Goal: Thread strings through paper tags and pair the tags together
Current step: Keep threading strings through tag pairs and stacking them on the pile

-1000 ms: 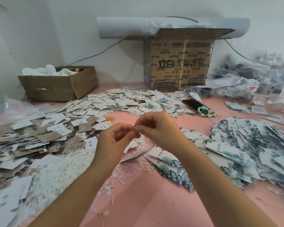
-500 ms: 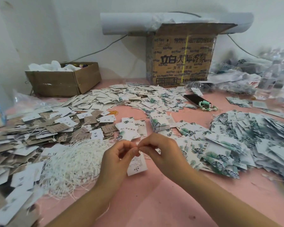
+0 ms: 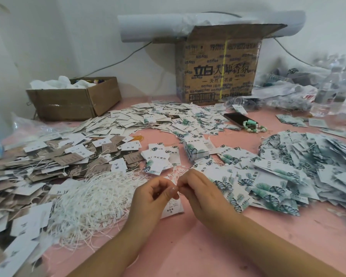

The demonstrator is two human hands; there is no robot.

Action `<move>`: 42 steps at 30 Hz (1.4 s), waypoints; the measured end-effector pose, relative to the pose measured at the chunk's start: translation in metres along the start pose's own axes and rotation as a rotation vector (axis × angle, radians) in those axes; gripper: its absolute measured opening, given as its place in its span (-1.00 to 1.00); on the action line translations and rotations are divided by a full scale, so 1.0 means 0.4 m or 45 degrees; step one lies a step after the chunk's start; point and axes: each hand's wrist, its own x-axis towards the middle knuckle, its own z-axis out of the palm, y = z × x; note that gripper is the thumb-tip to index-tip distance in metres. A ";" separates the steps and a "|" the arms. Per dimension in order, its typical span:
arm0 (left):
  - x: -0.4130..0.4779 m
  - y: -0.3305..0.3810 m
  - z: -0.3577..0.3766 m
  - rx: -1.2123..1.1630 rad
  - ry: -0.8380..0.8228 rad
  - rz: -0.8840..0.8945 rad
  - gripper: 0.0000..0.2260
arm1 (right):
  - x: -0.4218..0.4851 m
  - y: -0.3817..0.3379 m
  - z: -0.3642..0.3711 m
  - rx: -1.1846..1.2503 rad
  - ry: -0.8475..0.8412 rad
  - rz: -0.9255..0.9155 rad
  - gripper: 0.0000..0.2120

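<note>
Close over the table (image 3: 208, 248), left hand (image 3: 154, 195) and right hand (image 3: 201, 194) meet fingertip to fingertip, both pinching the top of a tag (image 3: 173, 207) hanging below, likely steadying its hole for threading, strings (image 3: 94, 198) heaped just left within reach.

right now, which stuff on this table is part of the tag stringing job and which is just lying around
Part of the job: left hand and right hand, together pinching one tag; string pile; leaf tags; brown tags.

Just lying about: phone; bead bracelet; small box; big box; water bottle; paper roll.
</note>
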 end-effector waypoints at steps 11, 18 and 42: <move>-0.002 0.002 0.004 0.048 -0.040 -0.018 -0.87 | -0.005 0.015 0.026 -0.009 0.106 0.112 -0.88; -0.003 0.003 -0.003 0.093 -0.001 -0.038 -0.85 | -0.002 0.034 0.018 0.076 0.127 0.077 -0.95; 0.016 0.000 -0.025 0.136 0.111 0.090 -0.81 | 0.015 0.008 0.013 1.121 0.009 0.509 -0.90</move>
